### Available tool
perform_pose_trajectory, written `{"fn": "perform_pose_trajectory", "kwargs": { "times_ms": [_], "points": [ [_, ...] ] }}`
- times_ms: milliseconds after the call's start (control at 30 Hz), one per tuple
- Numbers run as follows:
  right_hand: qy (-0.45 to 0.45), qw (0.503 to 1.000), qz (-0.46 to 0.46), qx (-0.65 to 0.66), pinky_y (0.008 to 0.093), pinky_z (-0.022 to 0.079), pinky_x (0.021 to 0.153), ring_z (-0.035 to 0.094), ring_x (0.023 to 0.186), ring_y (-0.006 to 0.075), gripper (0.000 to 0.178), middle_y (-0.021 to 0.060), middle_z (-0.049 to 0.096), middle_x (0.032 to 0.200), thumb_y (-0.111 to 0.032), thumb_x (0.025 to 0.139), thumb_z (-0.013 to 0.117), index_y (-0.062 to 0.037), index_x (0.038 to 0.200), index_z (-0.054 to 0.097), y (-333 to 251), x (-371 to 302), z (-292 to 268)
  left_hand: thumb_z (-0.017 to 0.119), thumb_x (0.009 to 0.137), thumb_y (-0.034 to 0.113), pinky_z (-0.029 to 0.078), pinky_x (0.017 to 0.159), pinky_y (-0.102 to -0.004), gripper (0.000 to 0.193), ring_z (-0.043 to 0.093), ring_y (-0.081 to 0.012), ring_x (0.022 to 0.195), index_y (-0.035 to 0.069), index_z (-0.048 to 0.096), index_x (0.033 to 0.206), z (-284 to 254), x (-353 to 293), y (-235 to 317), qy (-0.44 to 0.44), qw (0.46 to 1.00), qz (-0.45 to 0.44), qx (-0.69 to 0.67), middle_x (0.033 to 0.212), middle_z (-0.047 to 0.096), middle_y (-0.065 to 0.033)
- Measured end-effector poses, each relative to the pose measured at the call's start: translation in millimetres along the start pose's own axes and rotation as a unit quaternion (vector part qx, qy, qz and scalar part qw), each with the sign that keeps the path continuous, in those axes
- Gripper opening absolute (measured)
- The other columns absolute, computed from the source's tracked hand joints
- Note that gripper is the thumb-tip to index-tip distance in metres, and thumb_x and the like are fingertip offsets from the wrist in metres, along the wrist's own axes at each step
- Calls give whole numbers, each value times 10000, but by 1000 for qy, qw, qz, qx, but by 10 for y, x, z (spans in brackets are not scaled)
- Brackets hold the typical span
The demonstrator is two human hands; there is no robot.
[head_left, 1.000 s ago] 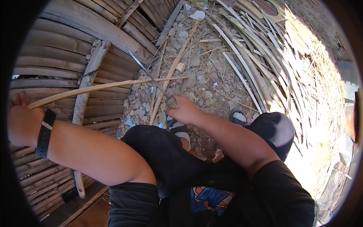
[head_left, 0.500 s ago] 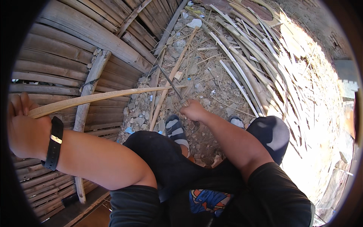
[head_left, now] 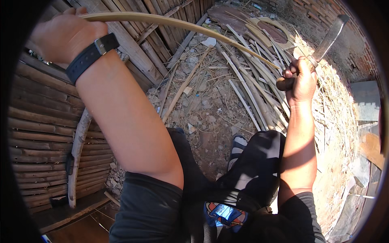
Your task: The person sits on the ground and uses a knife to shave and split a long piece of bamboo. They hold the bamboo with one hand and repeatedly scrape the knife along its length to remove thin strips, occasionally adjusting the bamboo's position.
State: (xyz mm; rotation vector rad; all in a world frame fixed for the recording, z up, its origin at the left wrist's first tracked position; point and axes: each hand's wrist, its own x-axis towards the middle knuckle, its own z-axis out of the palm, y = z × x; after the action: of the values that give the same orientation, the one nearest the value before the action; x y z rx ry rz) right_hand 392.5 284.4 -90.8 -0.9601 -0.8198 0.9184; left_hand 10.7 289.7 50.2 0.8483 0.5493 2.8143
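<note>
At the upper left, my left hand [head_left: 67, 36] is closed round one end of a long pale bamboo strip [head_left: 170, 22]. The strip arches across the top of the view and narrows toward its far tip, which lies close beside my right hand [head_left: 302, 83]. That hand is wrapped round the dark handle of a big knife [head_left: 330, 38], raised at the right with its broad blade slanting up and away. I cannot tell whether the strip's tip touches the right hand's fingers.
A slatted bamboo wall [head_left: 40, 133] rises on my left, with a leaning pole [head_left: 79, 158] against it. Cut bamboo strips [head_left: 259, 81] lie piled ahead right on stony, straw-littered ground [head_left: 202, 117]. A brick wall [head_left: 348, 52] stands beyond, and sheets [head_left: 364, 99] lie at the right edge.
My right hand has swung up and right with the knife, from low in the middle. The left hand has risen, lifting the bamboo strip, which now reaches farther right. The view has shifted.
</note>
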Motion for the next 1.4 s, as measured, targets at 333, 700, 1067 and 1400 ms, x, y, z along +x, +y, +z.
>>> {"fn": "perform_pose_trajectory", "kwargs": {
  "times_ms": [333, 700, 1067, 1400],
  "points": [
    [-37, 998, 51, -13, 297, 407, 614, 438, 585, 130, 77, 18, 422, 679, -29, 907, 530, -63, 961, 488, -168, -325, -824, 642, 928, 385, 499, 690, -329, 391, 609, -170, 763, 36, 608, 1102, -2023, -735, -849, -483, 693, -231, 483, 890, 626, -133],
    [-185, 936, 269, -130, 246, 318, 527, 369, 545, 84, 90, -42, 397, 678, -139, 910, 587, -134, 975, 526, 847, -222, -79, 727, 824, 322, 501, 901, -428, 397, 625, -338, 1023, 43, 627, 1089, -5539, -2226, 1825, -322, 339, -472, 747, 1088, 634, -193],
    [-147, 883, 376, -239, 256, 335, 537, 361, 538, 89, 140, -45, 391, 647, -137, 916, 536, -154, 820, 435, 1600, -278, 273, 669, 858, 346, 457, 1001, -454, 534, 511, -318, 1236, 116, 530, 1320, -6188, -2812, 2256, -248, 153, -512, 808, 1285, 563, -116],
    [-105, 861, 354, -348, 281, 313, 507, 366, 529, 108, 145, -32, 396, 642, -143, 880, 551, -145, 790, 437, 1671, -378, 443, 617, 898, 280, 407, 964, -466, 318, 582, -291, 1117, 130, 600, 1177, -6162, -2232, 2512, -306, 244, -447, 804, 1185, 634, -96]
  ]
}}
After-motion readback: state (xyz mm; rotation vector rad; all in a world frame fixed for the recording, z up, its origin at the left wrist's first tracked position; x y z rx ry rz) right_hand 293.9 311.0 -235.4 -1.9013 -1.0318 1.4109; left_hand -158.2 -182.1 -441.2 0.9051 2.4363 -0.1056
